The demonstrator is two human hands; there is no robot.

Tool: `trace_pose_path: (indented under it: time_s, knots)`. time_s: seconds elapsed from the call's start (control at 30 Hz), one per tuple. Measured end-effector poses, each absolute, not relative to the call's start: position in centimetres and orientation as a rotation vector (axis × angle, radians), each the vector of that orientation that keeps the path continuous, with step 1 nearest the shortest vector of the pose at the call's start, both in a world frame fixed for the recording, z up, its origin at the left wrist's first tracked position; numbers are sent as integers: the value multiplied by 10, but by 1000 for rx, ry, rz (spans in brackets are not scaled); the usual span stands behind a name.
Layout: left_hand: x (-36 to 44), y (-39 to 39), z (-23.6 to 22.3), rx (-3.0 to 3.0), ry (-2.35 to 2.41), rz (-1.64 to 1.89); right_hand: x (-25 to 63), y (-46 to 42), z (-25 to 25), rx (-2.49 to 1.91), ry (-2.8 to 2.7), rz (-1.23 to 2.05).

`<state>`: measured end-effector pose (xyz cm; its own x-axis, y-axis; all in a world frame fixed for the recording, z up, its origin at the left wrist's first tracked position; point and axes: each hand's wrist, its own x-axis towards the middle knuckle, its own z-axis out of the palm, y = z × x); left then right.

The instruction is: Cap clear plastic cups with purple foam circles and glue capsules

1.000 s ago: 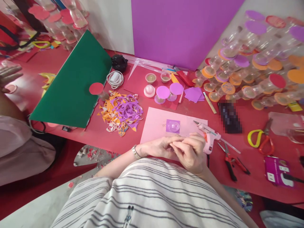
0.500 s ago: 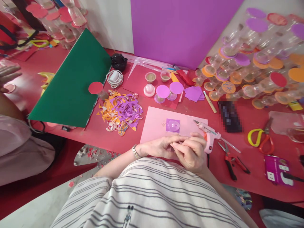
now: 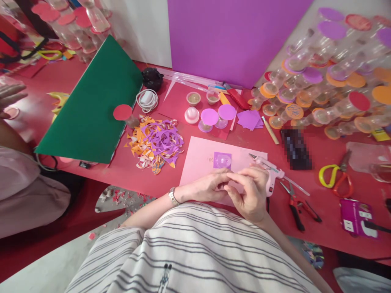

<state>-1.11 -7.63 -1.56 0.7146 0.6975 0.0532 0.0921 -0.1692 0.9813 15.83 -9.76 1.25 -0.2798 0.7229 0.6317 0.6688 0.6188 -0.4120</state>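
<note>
Close together over the near edge of a pink sheet, my left hand and my right hand touch at the fingertips. The right fingers are loosely bent and apart, its thumb separate. My left fingers stretch toward them, their tips partly hidden. I see nothing held in either hand. Just beyond the fingers lies a purple paper square with a clear plastic dome on it. A pink glue gun rests beside my right hand, its glue stick poking out behind.
Paper scraps are heaped at left, before a green board. Capped clear plastic pieces stack up at right. Pliers, scissors and a dark pixelated object lie on the right. Another person's hand is at far left.
My right fingers have uncurled from a tight pinch against my left fingers, and its thumb has moved apart. The things on the table have stayed in place.
</note>
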Motion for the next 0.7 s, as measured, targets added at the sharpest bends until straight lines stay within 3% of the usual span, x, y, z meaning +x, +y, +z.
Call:
trace_pose_path:
  time_s: [0.27,0.7]
  knots:
    - [-7,-76,-19,1735,684,591,146,-95,9,-1205,-1837,681]
    - [-11,-73,-12,1591,581,535,152,-87,12,-1245,-1794,904]
